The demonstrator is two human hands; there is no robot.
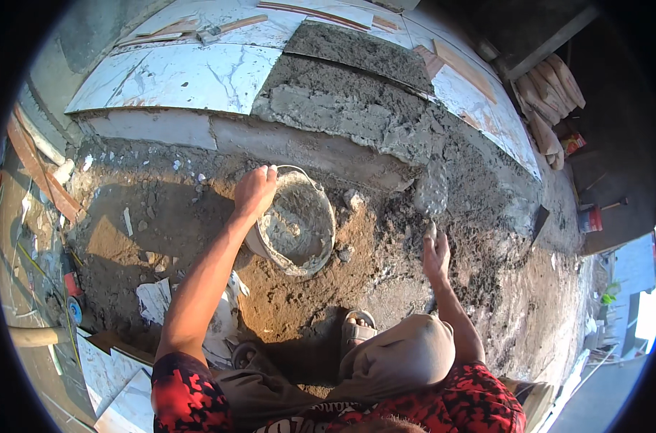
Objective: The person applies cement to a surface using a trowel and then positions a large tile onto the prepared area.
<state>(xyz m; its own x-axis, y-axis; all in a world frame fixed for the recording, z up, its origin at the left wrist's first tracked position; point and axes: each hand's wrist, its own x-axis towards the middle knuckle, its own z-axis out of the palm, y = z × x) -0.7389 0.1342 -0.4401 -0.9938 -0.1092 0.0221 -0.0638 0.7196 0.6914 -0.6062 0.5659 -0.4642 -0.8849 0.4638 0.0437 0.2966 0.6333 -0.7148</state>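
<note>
Beyond the bucket (pixel 331 220), which is gripped by the left hand (pixel 256 190), tiles (pixel 198 79) are laid, spread mortar (pixel 328 108) is seemingly left untiled, and whether anything is held by the right hand (pixel 436 254), right of the bucket, cannot be told.

The fingers of the left hand (pixel 254 193) hide a bit of the bucket (pixel 330 214). Just past the fingers of the right hand (pixel 435 255), a grey lump (pixel 432 189) is too smudgy to name. Behind all the fingers, the bottom edge cuts off the shirt (pixel 189 398).
</note>
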